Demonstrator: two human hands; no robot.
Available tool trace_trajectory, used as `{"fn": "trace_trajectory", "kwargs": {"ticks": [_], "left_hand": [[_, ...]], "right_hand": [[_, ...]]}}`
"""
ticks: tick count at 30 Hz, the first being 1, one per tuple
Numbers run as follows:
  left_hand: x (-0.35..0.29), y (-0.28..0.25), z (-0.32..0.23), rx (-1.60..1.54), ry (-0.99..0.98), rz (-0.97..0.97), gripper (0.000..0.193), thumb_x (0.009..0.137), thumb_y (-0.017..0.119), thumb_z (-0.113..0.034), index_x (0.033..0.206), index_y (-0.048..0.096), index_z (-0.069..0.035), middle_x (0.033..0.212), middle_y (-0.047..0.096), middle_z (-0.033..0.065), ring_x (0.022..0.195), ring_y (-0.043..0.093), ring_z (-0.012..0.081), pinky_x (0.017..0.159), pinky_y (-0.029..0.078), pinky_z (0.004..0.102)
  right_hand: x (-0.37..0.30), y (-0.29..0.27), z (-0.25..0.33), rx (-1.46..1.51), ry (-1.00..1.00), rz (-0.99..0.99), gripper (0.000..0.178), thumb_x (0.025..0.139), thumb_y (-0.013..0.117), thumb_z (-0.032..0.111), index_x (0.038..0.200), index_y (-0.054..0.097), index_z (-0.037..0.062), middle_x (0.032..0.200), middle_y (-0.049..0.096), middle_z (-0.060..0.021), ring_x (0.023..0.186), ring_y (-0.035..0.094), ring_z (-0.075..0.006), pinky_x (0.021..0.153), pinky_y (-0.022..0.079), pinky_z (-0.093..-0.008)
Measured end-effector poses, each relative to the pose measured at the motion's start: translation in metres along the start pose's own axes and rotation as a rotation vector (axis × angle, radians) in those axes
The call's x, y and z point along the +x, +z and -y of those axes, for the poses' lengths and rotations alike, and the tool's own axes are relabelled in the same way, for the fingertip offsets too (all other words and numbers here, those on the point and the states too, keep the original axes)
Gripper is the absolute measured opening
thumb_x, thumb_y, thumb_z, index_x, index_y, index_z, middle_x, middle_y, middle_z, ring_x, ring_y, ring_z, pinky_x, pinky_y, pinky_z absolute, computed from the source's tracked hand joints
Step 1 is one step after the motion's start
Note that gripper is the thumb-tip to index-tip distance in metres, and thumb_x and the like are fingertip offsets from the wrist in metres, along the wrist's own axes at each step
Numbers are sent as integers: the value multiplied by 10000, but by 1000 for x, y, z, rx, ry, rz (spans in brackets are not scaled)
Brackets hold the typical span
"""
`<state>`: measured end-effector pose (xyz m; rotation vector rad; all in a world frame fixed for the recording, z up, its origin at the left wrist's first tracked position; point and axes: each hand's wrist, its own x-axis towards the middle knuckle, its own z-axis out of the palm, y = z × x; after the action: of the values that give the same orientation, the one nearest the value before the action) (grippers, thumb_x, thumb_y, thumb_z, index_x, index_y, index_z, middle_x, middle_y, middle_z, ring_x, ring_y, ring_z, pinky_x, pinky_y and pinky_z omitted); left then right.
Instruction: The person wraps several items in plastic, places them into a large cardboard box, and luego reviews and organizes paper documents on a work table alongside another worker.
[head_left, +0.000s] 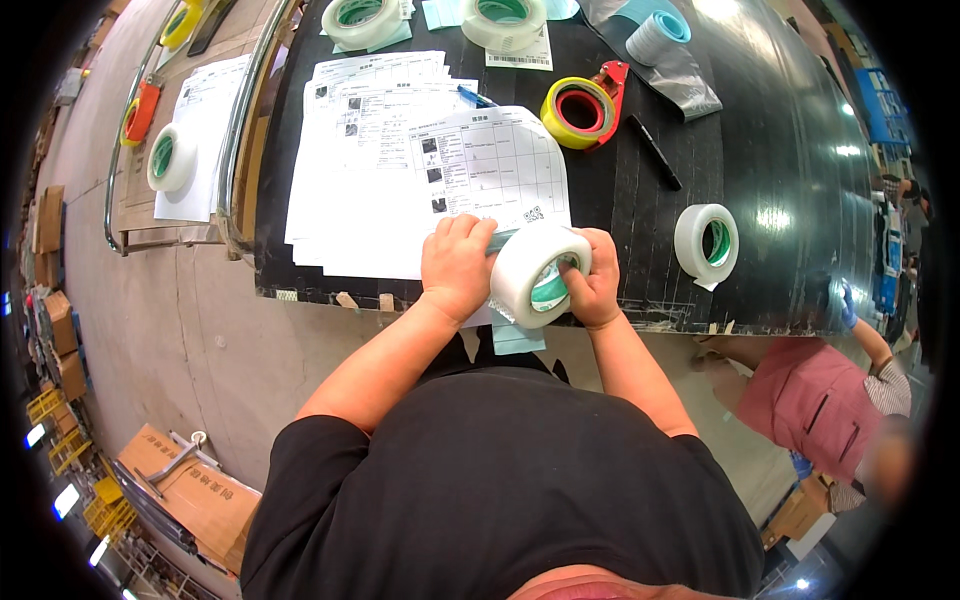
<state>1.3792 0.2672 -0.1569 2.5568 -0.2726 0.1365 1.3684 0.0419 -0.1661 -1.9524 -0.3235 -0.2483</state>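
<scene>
A wide roll of clear packing tape (pixel 515 280) with a green-and-white core is held over the table's near edge. My right hand (pixel 597 280) is closed round its right side, thumb in the core. My left hand (pixel 457 262) is closed at the roll's left, its fingers on a light blue strip (pixel 503 240) partly hidden behind the roll. Another light blue piece (pixel 518 338) hangs below the roll; whether the two are joined is hidden. Just beyond my hands lie overlapping printed sheets (pixel 350 215), with a blue pen (pixel 478 97) among them.
On the black table (pixel 790 240) are a tape roll (pixel 690 245) at right, a black marker (pixel 655 152), a red tape dispenser (pixel 612 95) with yellow tape and a light blue label roll (pixel 660 40). A metal-railed cart (pixel 150 215) stands left. A person in a pink garment (pixel 810 405) is at right.
</scene>
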Motion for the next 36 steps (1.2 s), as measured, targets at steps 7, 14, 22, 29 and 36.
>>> {"fn": "trace_trajectory", "kwargs": {"ticks": [7, 14, 22, 29, 36], "left_hand": [[-1, 0, 1, -23, -35, -14, 419, 714, 773, -194, 1106, 646, -116, 1039, 614, 56, 1004, 560, 278, 839, 454, 402], [2, -2, -2, -34, -87, 49, 446, 704, 786, -164, 1121, 635, -125, 1023, 610, 62, 983, 562, 279, 832, 457, 401], [6, -6, -6, -306, -140, 171, 428, 744, 744, -110, 1153, 615, -103, 974, 612, 117, 909, 611, 319, 798, 499, 414], [11, -15, 29, -490, -209, 82, 566, 757, 737, -38, 1295, 566, -62, 1002, 610, 120, 924, 596, 241, 838, 502, 345], [24, -51, 53, -396, -266, 113, 613, 752, 732, 21, 1331, 539, -38, 934, 605, 73, 820, 579, 185, 783, 500, 301]], "right_hand": [[3, -1, 3, -52, -22, 17, 399, 758, 647, 15, 1154, 597, 15, 1066, 588, -143, 970, 583, -294, 882, 463, -373], [2, 0, 0, -41, -11, 13, 397, 760, 653, 21, 1153, 597, 17, 1071, 589, -144, 967, 584, -295, 882, 463, -374], [1, 1, -1, 14, 3, 6, 391, 755, 642, 16, 1144, 603, 16, 1081, 589, -142, 972, 582, -290, 885, 463, -381], [-4, -5, -3, 72, 6, 6, 361, 795, 627, 36, 1153, 591, 6, 1084, 579, -122, 978, 574, -245, 890, 451, -342], [-18, -18, -1, 468, 257, -112, 317, 847, 616, 44, 1155, 562, -8, 1091, 564, -83, 977, 554, -163, 892, 443, -301]]}}
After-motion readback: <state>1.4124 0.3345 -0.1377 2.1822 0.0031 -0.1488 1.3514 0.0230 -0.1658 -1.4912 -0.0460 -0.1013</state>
